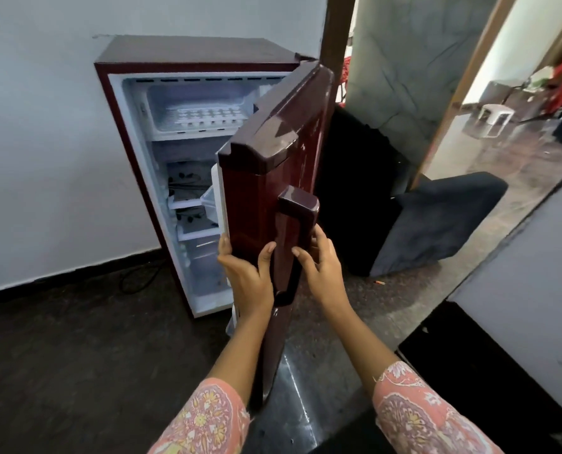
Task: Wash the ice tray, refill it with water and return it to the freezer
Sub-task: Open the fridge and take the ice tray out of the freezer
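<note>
The white ice tray [207, 117] lies inside the freezer compartment [161, 93] at the top of a small maroon fridge [188, 50]. The fridge door [273, 152] stands partly open, swung toward me and hiding the right part of the interior. My left hand [246, 273] grips the door's free edge, fingers round the inner side and thumb on the front. My right hand [318, 263] is at the right side of the door handle [297, 208], fingers loosely curved and thumb touching the bar.
The fridge stands against a white wall [43, 142] on a dark floor. White shelves [191, 204] show below the freezer. A dark cushioned seat [436, 217] sits right of the door, beside a brown door frame [335, 44]. A dark counter corner [305, 404] lies below my arms.
</note>
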